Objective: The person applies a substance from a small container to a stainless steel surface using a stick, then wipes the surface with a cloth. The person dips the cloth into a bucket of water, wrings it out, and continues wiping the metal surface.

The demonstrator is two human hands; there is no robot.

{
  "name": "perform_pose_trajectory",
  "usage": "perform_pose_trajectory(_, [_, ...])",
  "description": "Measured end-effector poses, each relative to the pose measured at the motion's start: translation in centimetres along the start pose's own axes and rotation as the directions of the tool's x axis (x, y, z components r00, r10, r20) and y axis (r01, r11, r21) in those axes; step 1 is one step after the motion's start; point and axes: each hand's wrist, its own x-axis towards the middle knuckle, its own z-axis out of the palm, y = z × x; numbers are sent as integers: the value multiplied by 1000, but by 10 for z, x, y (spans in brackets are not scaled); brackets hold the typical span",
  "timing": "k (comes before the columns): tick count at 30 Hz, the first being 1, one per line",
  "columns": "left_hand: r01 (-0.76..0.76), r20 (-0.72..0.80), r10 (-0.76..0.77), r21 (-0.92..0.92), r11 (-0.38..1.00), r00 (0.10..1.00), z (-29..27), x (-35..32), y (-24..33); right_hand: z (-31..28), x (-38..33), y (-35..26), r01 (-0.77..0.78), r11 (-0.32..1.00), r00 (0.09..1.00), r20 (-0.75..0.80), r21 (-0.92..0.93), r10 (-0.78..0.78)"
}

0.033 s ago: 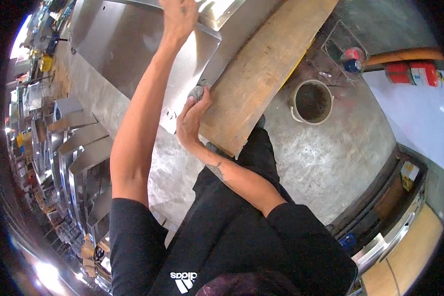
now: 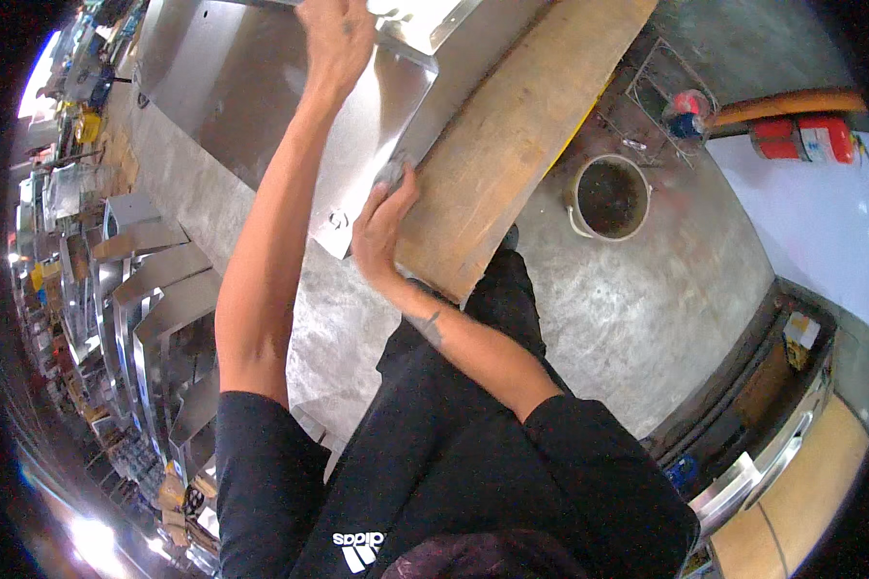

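Observation:
A large shiny sheet-metal piece (image 2: pixel 246 87) with bent edges leans at the top, beside a wooden board (image 2: pixel 512 145). My left hand (image 2: pixel 338 39) is closed over its upper rim, with the fingertips cut off by the picture's top edge. Lower down, my right hand (image 2: pixel 381 227) pinches a grey scouring pad (image 2: pixel 393 174) between thumb and fingers. The pad presses on the metal's right-hand edge, close to the board. A small curled mark or cut-out (image 2: pixel 338 220) shows near the metal's bottom corner.
A bucket (image 2: pixel 610 198) of dark liquid stands on the concrete floor to the right. Beyond it are a wire rack (image 2: pixel 661 96) and a red container (image 2: pixel 801 140) on a white surface. Several bent metal parts (image 2: pixel 164 289) stand at the left. A dark trough (image 2: pixel 743 396) lies lower right.
My right hand has shifted slightly right with the pad, along the metal's edge. My left hand has moved a little left and down.

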Motion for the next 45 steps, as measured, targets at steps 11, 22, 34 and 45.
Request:
perform_pose_trajectory(11, [577,244,-713,446,684,657,-291,-533,-131,2,110,22,235,969,965,-140,70,-224])
perform_pose_trajectory(22, [785,334,-912,487,382,237,-404,-730,-100,19,42,71,-43,998,998,-35,49,45])
perform_pose_trajectory(34, [863,225,-971,471,185,85,-384,-764,-78,-16,-91,118,16,982,986,165,-187,15])
perform_pose_trajectory(45, [977,397,-912,130,167,103,-401,-756,-44,-22,253,107,36,993,998,49,-115,-30])
